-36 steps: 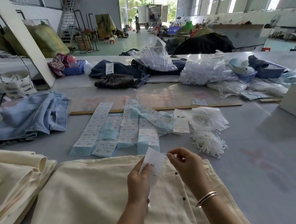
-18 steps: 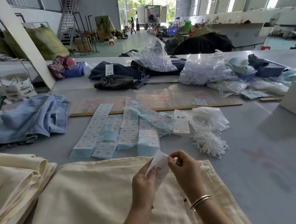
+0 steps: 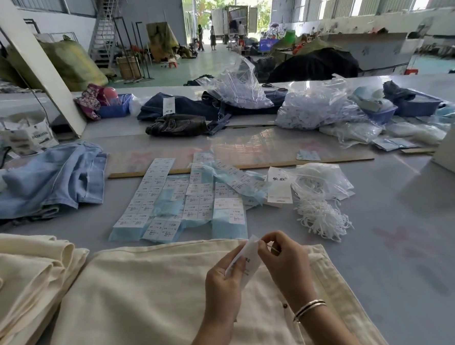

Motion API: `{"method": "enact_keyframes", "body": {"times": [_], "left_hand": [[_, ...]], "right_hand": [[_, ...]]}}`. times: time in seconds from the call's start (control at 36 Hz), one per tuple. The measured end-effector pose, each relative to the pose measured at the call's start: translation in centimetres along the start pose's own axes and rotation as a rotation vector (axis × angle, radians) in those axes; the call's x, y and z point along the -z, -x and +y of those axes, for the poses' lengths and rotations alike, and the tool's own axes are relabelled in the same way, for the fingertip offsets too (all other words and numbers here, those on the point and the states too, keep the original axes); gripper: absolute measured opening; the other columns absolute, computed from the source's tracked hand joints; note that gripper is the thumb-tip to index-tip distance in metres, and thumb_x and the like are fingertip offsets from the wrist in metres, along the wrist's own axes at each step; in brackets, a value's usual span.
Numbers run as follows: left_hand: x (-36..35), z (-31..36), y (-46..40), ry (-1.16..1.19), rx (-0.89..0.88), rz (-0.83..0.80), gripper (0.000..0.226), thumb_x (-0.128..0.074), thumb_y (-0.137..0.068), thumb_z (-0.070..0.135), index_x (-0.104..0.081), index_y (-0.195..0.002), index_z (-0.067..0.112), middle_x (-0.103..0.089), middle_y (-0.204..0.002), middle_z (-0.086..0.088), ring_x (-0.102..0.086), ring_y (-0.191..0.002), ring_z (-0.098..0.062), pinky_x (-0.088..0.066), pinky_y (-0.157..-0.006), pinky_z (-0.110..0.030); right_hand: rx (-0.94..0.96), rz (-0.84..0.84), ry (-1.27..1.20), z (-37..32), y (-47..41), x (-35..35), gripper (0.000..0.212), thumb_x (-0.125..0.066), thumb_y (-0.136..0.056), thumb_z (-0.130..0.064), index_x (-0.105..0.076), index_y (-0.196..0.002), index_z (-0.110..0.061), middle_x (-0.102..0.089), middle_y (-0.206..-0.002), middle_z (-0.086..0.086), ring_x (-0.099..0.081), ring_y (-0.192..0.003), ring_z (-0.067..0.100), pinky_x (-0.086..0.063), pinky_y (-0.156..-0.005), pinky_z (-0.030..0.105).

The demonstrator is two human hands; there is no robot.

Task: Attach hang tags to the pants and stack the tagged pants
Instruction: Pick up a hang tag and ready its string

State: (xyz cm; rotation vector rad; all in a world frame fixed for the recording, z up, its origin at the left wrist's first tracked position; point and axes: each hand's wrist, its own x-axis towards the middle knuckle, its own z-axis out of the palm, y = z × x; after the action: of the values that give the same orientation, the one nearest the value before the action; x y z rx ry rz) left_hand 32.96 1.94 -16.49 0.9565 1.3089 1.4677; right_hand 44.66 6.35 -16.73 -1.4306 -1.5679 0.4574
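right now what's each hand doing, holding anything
Left hand: closed on the white hang tag, pinching its lower part.
Right hand: fingertips pinched at the tag's top edge; a string cannot be made out.

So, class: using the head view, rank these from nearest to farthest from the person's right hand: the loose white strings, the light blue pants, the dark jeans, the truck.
1. White strings: just beyond the right hand, slightly right.
2. Light blue pants: far left on the table.
3. Dark jeans: mid-table, further back.
4. Truck: outside the doorway, far back.
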Motion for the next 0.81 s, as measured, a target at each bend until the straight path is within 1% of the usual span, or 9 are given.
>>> {"method": "enact_keyframes", "body": {"times": [0.11,0.19,0.28,0.36,0.44,0.5,0.61,0.69,0.81], "left_hand": [[0.0,-0.07,-0.02,-0.002,-0.016,0.002,0.034,-0.061,-0.092,0.011,-0.072,-0.088,0.043,-0.074,-0.091,0.017,-0.068,-0.087,0.001,-0.048,-0.067,-0.008],[-0.11,-0.18,0.02,0.021,-0.012,-0.012,0.031,-0.061,-0.091,0.01,-0.074,-0.091,0.039,-0.075,-0.093,0.014,-0.069,-0.087,-0.001,-0.049,-0.069,-0.01],[-0.03,-0.11,0.12,0.042,-0.012,-0.047,0.03,-0.059,-0.093,0.009,-0.076,-0.097,0.033,-0.074,-0.097,0.012,-0.069,-0.091,-0.001,-0.049,-0.072,-0.01],[0.23,0.19,0.35,0.037,-0.011,-0.108,0.034,-0.055,-0.096,0.011,-0.076,-0.098,0.038,-0.073,-0.104,0.014,-0.066,-0.099,0.002,-0.048,-0.079,-0.009],[0.43,-0.16,0.24,0.039,0.03,-0.065,0.025,-0.055,-0.096,0.017,-0.072,-0.106,0.032,-0.074,-0.102,0.012,-0.067,-0.097,-0.003,-0.05,-0.077,-0.012],[0.49,-0.44,0.08,0.047,0.044,-0.023,0.023,-0.056,-0.095,0.018,-0.071,-0.109,0.03,-0.074,-0.1,0.012,-0.068,-0.094,-0.003,-0.051,-0.075,-0.013],[0.37,-0.42,0.07,0.044,0.047,-0.018,0.023,-0.056,-0.095,0.019,-0.071,-0.106,0.034,-0.074,-0.1,0.012,-0.068,-0.092,-0.003,-0.052,-0.074,-0.015],[0.36,-0.43,0.09,0.026,0.024,-0.032,0.027,-0.056,-0.096,0.019,-0.072,-0.099,0.04,-0.073,-0.103,0.014,-0.067,-0.096,-0.002,-0.053,-0.081,-0.019],[0.5,-0.27,0.1,0.03,-0.01,-0.021,0.029,-0.056,-0.095,0.019,-0.073,-0.093,0.043,-0.072,-0.103,0.018,-0.066,-0.098,0.001,-0.051,-0.083,-0.013]], "right_hand": [[0.019,0.002,0.012,-0.01,0.08,-0.07,0.022,-0.07,-0.079,-0.017,-0.056,-0.068,-0.03,-0.048,-0.05,-0.012,-0.043,-0.047,0.004,-0.035,-0.049,0.019],[0.048,0.006,0.041,-0.1,0.21,-0.19,0.021,-0.07,-0.08,-0.02,-0.056,-0.07,-0.031,-0.048,-0.05,-0.013,-0.044,-0.047,0.003,-0.032,-0.048,0.014],[0.058,0.009,0.04,-0.15,0.31,-0.21,0.02,-0.071,-0.082,-0.021,-0.057,-0.071,-0.031,-0.045,-0.048,-0.014,-0.047,-0.05,0.003,-0.031,-0.047,0.014],[0.07,0.027,0.022,-0.1,0.43,-0.08,0.019,-0.073,-0.08,-0.016,-0.059,-0.071,-0.027,-0.04,-0.045,-0.015,-0.047,-0.05,0.003,-0.028,-0.048,0.014],[0.065,0.037,0.027,-0.07,0.58,-0.01,0.02,-0.073,-0.079,-0.013,-0.059,-0.071,-0.026,-0.039,-0.045,-0.014,-0.043,-0.047,0.004,-0.029,-0.047,0.015],[0.061,0.051,0.021,-0.07,0.61,-0.1,0.024,-0.074,-0.077,-0.011,-0.057,-0.07,-0.026,-0.038,-0.045,-0.014,-0.04,-0.044,0.005,-0.03,-0.047,0.017],[0.08,0.05,0.025,-0.17,0.67,-0.19,0.025,-0.074,-0.076,-0.012,-0.056,-0.069,-0.028,-0.039,-0.045,-0.015,-0.044,-0.048,0.005,-0.03,-0.047,0.014],[0.104,0.039,0.033,-0.24,0.69,-0.22,0.025,-0.074,-0.077,-0.013,-0.055,-0.069,-0.028,-0.04,-0.046,-0.015,-0.046,-0.051,0.005,-0.033,-0.049,0.014],[0.117,0.043,0.052,-0.31,0.62,-0.19,0.025,-0.074,-0.075,-0.011,-0.056,-0.068,-0.027,-0.04,-0.046,-0.015,-0.045,-0.048,0.005,-0.033,-0.048,0.014]]}}
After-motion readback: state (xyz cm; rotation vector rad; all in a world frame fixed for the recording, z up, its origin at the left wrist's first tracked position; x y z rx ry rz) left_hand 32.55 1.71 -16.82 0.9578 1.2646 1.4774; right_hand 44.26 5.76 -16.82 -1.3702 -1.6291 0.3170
